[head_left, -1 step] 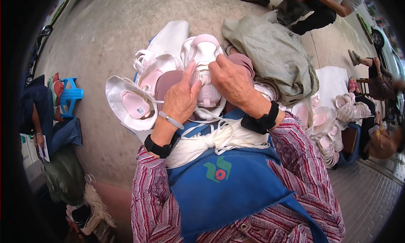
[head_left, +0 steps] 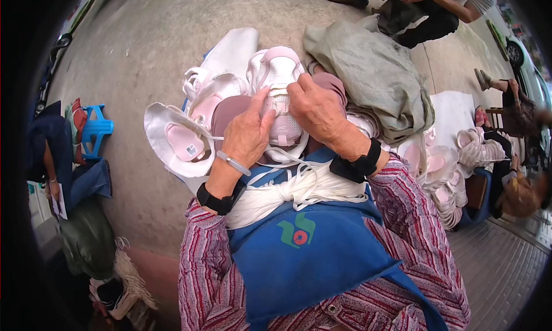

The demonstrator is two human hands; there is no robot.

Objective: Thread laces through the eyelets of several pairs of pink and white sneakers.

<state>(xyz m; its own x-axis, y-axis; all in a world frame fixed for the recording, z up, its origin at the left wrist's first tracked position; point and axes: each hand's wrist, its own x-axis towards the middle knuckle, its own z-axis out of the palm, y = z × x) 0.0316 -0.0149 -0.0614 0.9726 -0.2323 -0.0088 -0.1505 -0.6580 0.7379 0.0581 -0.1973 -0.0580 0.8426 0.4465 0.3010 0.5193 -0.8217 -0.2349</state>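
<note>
A blue plastic stool (head_left: 99, 131) stands leftmost; the left hand (head_left: 246, 138) lies, thumb parted, along a white-and-pink sneaker upper (head_left: 280, 105) between both hands; the right hand (head_left: 319, 111) pinches its lacing edge; a grey-green sack (head_left: 368, 69) lies beyond.

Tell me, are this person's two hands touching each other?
Apart. The head view shows part of the pink-and-white shoe in the gap between the left hand and the right hand.
</note>
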